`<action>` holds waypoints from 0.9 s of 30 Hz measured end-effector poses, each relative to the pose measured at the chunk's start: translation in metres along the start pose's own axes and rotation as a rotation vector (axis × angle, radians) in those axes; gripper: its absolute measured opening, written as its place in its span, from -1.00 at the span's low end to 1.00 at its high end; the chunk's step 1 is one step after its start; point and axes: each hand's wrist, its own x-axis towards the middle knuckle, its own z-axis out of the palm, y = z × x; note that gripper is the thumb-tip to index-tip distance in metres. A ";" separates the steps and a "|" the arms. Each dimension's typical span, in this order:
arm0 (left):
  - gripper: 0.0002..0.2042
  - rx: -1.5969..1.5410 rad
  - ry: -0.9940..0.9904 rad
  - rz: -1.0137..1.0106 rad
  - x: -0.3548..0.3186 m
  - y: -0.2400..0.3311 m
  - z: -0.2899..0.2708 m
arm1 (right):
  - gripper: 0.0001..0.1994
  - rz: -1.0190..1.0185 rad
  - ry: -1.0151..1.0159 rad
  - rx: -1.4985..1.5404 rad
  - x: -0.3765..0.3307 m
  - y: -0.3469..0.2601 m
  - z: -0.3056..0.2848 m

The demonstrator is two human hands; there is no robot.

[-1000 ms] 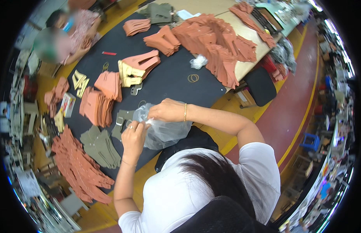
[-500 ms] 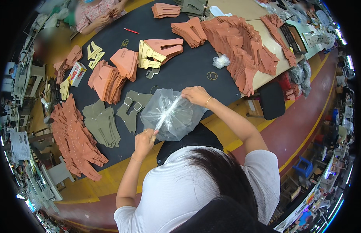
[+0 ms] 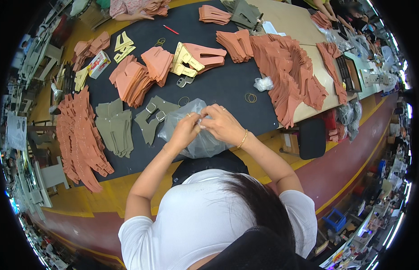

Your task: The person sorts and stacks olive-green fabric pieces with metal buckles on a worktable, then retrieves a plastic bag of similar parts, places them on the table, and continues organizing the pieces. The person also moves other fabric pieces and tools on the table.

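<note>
My left hand [image 3: 186, 129] and my right hand [image 3: 222, 123] meet at the top of a clear plastic bag [image 3: 191, 135] that lies on the black mat [image 3: 227, 85] at the table's near edge. Both hands pinch the bag's crumpled opening between the fingers. A gold bracelet sits on my right wrist. Just left of the bag lie olive green cut pieces with metal buckles [image 3: 153, 116]. What is inside the bag cannot be made out.
Stacks of terracotta cut pieces [image 3: 286, 72] cover the mat's right side, more [image 3: 81, 139] at the left. A stack of olive pieces [image 3: 114, 128], gold-coloured pieces [image 3: 184, 60], rubber bands [image 3: 251, 97] and a small crumpled bag [image 3: 263, 83] lie around. Another person's hand [image 3: 139, 15] works at the far end.
My hands, apart half a second ago with the bag stretched between them, have come together at the bag's opening. The view has also shifted over the table.
</note>
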 end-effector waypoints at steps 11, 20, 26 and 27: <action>-0.82 -0.226 -0.006 -0.010 -0.006 0.007 0.013 | -0.90 0.318 -0.059 0.329 -0.002 0.021 -0.002; -0.70 -1.242 0.038 -0.632 -0.003 0.000 0.001 | -0.91 0.473 -0.035 0.544 -0.018 0.006 0.014; -0.81 -0.152 0.109 -0.134 -0.009 0.016 -0.001 | -0.81 0.304 0.052 0.435 -0.016 0.035 0.029; -0.81 0.076 0.177 0.105 -0.008 0.017 -0.002 | -0.78 0.252 0.100 0.445 -0.014 0.036 0.032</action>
